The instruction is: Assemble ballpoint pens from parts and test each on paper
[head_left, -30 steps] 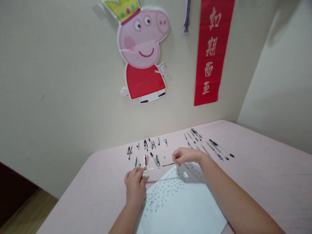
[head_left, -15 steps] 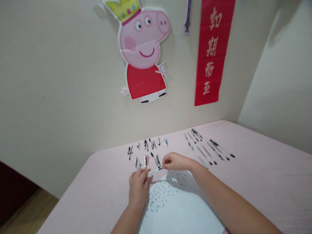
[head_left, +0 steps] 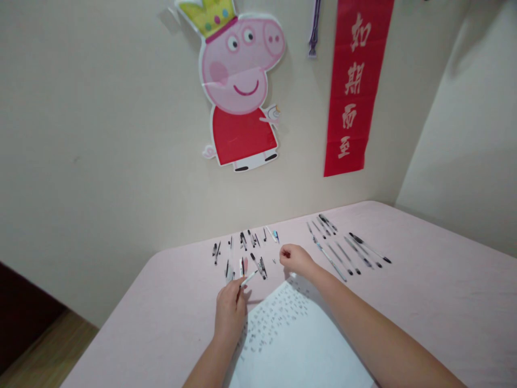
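My left hand is closed around a slim white pen barrel, which points up and to the right over the table. To its right, my right hand hovers with curled fingers; whether anything is inside them is hidden. A tiny pen part lies on the table just left of my right hand. Just beyond the barrel lies a small group of dark pen parts. Below both hands is a white sheet of paper with rows of dark marks along its upper part.
Small groups of pen parts lie at the back left of the pink tabletop. On the right, several pens lie in slanted rows. Behind the table, the wall carries a pig cutout and a red banner.
My right hand has moved up and right, away from the pen barrel. The barrel's free end now tilts upward in my left hand. A tiny part now shows on the table.
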Tool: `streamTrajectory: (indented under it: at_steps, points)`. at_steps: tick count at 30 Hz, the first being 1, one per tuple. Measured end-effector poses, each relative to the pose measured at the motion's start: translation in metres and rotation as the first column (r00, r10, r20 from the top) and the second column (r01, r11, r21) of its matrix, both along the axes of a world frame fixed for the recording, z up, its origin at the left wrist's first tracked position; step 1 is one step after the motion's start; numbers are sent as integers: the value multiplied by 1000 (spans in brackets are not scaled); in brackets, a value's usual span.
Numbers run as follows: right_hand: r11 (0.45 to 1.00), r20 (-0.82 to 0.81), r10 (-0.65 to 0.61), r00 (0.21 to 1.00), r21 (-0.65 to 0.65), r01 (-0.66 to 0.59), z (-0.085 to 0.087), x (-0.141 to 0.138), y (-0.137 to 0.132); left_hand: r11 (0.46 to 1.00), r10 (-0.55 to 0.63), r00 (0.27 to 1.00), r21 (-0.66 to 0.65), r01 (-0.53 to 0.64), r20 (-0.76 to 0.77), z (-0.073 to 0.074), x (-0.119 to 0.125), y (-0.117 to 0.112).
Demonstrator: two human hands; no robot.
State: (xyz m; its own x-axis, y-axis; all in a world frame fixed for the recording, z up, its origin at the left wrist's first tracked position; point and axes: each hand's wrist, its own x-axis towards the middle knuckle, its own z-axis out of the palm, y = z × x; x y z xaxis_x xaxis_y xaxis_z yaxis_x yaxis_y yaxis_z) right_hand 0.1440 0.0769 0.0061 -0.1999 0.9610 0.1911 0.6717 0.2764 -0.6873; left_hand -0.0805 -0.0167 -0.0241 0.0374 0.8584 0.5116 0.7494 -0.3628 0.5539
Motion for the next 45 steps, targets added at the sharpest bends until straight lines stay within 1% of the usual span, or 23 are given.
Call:
streamTrajectory:
  at_steps: [2, 3, 5, 8, 11, 16, 21, 28, 34, 37, 41, 43, 45]
  points:
    - [999, 50, -22, 998, 42, 20, -3, -1, -3, 1000, -1, 1000, -9, 1, 5, 0, 0, 0]
    - [997, 94, -16, 995, 77, 8, -5, -2, -4, 1000, -2, 1000, -12, 2, 5, 0, 0, 0]
    - [985, 208, 33, 977, 159, -68, -8, -3, -6, 1000, -3, 1000, -15, 3, 7, 0, 0, 0]
    - [946, 357, 120, 926, 243, -216, -13, -7, -7, 1000, -1, 1000, -10, 1, 17, 2, 1, -1]
    - [919, 432, 131, 892, 285, -272, -18, -9, -7, 1000, -4, 1000, -5, 4, 25, 5, 2, -1]
    - [920, 489, 88, 868, 295, -259, -20, -8, -8, 1000, -6, 1000, -8, 6, 22, 7, 3, -1]
    - [913, 494, 98, 864, 300, -275, -20, -7, -8, 1000, -12, 1000, -15, 12, 17, 6, 4, -1]
    - [923, 514, 101, 852, 271, -273, -19, -8, -5, 1000, -21, 1000, -8, 21, 11, 3, 2, -1]
    - [938, 448, 69, 891, 276, -211, -21, -8, -5, 1000, -2, 1000, -20, 1, -19, 2, 2, 0]
    - [942, 356, 86, 930, 276, -193, -17, -9, -6, 999, 13, 999, -30, -15, -43, 3, 3, 0]
    - [943, 116, 192, 975, 254, -216, -10, -13, -10, 999, 29, 999, -32, -31, -36, 5, 4, -1]
    - [937, 3, 257, 966, 245, -250, -7, -16, -13, 999, 36, 999, -34, -37, -41, 7, 4, -2]
    - [922, -71, 326, 943, 242, -301, -2, -20, -18, 999, 40, 997, -34, -42, -61, 8, 5, -2]
